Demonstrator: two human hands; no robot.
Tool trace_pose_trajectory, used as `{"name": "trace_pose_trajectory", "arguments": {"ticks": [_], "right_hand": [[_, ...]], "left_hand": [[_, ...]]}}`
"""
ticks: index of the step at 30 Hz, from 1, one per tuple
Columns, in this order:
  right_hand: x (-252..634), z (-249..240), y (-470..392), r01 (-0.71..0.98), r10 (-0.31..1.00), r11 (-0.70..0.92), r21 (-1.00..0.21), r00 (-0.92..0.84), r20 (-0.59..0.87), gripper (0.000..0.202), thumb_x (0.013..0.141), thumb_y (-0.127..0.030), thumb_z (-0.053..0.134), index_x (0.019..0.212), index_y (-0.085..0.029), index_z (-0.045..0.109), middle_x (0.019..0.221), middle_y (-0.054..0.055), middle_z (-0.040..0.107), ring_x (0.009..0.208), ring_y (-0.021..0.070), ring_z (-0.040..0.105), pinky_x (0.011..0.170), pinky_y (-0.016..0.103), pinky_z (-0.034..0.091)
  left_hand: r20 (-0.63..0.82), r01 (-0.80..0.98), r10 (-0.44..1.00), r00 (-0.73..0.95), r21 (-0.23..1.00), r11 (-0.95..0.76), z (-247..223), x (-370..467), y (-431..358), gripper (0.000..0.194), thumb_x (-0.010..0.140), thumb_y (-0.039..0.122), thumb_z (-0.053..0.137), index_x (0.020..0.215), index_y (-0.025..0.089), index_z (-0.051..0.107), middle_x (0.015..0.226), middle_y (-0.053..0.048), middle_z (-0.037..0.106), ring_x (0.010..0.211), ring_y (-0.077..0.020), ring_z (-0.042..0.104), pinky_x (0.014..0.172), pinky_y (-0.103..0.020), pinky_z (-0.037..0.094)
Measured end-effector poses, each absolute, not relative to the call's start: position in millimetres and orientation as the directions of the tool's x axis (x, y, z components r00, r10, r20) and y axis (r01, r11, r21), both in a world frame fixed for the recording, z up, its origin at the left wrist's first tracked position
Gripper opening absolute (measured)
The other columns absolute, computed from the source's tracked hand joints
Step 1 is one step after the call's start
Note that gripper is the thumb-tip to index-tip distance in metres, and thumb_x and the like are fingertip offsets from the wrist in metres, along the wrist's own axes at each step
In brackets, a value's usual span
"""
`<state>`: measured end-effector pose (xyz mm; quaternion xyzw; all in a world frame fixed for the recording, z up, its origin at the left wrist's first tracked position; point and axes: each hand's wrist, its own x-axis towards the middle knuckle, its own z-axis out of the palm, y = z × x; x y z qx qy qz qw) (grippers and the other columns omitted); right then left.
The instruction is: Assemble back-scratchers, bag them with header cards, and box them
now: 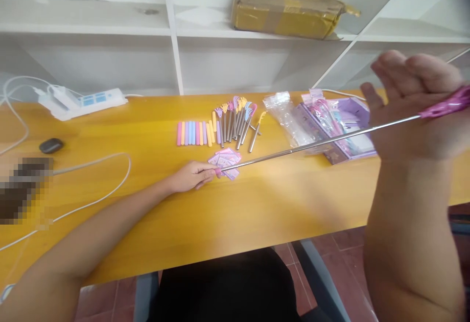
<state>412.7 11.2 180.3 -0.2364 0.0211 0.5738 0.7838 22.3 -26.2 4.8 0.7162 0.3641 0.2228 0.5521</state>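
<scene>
A telescopic back scratcher (293, 150) is drawn out long and runs slantwise from left to right above the table. My left hand (191, 176) is closed around its pink near end, just over a small pile of printed cards (225, 158). At the far right my right hand (411, 97) is raised, its fingers stretched out and apart. The pink claw head (446, 103) crosses in front of that palm; whether it touches the skin I cannot tell. Several shorter back scratchers (238, 119) with coloured claw heads lie behind the cards, beside a row of pastel sleeves (194, 133).
Clear plastic bags (290, 121) lie by a purple box (338, 150) with packaged items. A power strip (91, 102), black case (51, 145) and white cable (125, 175) occupy the left. A taped cardboard parcel (286, 13) rests on the shelf behind.
</scene>
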Motion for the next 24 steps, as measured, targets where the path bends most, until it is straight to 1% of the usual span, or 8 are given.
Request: {"name": "trace_pose_trajectory", "arguments": {"ticks": [2,3,6,8,10,12,19,24], "right_hand": [[395.9,173.8,12.2,-0.687,0.943,0.295,-0.664,0.322,0.085,0.084,0.111,-0.052,0.015,0.081,-0.018,0.086,0.146,0.009,0.072,0.138,0.0249,0.069,0.099,0.040,0.061],[390.4,168.7,14.0,-0.536,0.933,0.351,-0.768,0.275,0.234,0.089,0.112,-0.045,0.006,0.093,-0.016,0.088,0.146,0.011,0.071,0.143,0.0236,0.065,0.108,0.041,0.057],[381.1,148.4,23.2,-0.283,0.892,0.452,-0.846,0.151,0.426,0.087,0.112,-0.040,0.003,0.117,-0.020,0.087,0.141,0.010,0.074,0.152,0.0233,0.058,0.129,0.049,0.039],[374.5,133.6,30.1,-0.272,0.862,0.498,-0.824,0.055,0.503,0.069,0.111,-0.048,0.022,0.124,-0.023,0.086,0.142,0.009,0.074,0.155,0.0271,0.055,0.133,0.053,0.032],[362.6,119.7,35.6,-0.312,0.845,0.507,-0.804,-0.003,0.534,0.059,0.103,-0.061,0.045,0.124,-0.022,0.085,0.140,0.011,0.075,0.154,0.0329,0.055,0.132,0.057,0.034],[344.2,106.6,37.7,-0.328,0.846,0.494,-0.805,-0.031,0.532,0.062,0.096,-0.072,0.055,0.120,-0.023,0.085,0.136,0.012,0.076,0.151,0.0360,0.057,0.130,0.059,0.037],[260.1,50.7,11.4,-0.233,0.839,0.387,-0.892,-0.313,0.446,0.079,0.106,-0.084,0.030,0.120,-0.026,0.082,0.136,0.009,0.077,0.144,0.0302,0.063,0.131,0.053,0.040],[238.6,16.2,3.0,-0.307,0.886,0.296,-0.905,-0.267,0.380,0.078,0.105,-0.085,0.031,0.110,-0.026,0.081,0.128,0.010,0.080,0.138,0.0281,0.067,0.126,0.051,0.045]], "left_hand": [[-0.087,0.276,0.771,0.631,0.954,-0.119,4.8,22.4,-25.9,0.049,0.111,0.058,0.050,0.108,0.015,0.073,0.053,0.008,0.049,0.050,-0.0111,0.048,0.062,-0.024,0.043],[-0.090,0.276,0.773,0.628,0.954,-0.113,4.7,22.3,-25.9,0.048,0.111,0.058,0.050,0.108,0.016,0.073,0.054,0.008,0.049,0.050,-0.0109,0.048,0.061,-0.024,0.042],[-0.094,0.272,0.775,0.625,0.957,-0.103,4.5,21.8,-25.7,0.048,0.111,0.059,0.050,0.108,0.016,0.073,0.056,0.008,0.050,0.049,-0.0105,0.048,0.060,-0.024,0.042],[-0.088,0.267,0.773,0.628,0.958,-0.109,4.3,21.4,-25.5,0.048,0.111,0.059,0.049,0.107,0.016,0.072,0.056,0.008,0.049,0.050,-0.0104,0.048,0.061,-0.023,0.042],[-0.081,0.257,0.773,0.630,0.960,-0.109,3.5,21.0,-25.3,0.048,0.112,0.058,0.049,0.106,0.016,0.071,0.058,0.008,0.049,0.051,-0.0100,0.048,0.061,-0.023,0.041],[-0.074,0.238,0.774,0.628,0.966,-0.101,2.1,20.8,-25.1,0.047,0.111,0.058,0.049,0.105,0.017,0.070,0.060,0.007,0.049,0.051,-0.0096,0.046,0.060,-0.024,0.040],[-0.075,0.197,0.786,0.614,0.978,-0.061,-1.2,20.2,-24.6,0.048,0.110,0.060,0.050,0.100,0.016,0.067,0.064,0.006,0.046,0.051,-0.0093,0.040,0.054,-0.024,0.033],[-0.084,0.234,0.787,0.611,0.969,-0.078,1.9,19.5,-24.3,0.047,0.110,0.059,0.050,0.106,0.016,0.069,0.066,0.006,0.044,0.053,-0.0098,0.038,0.055,-0.025,0.031]]}}
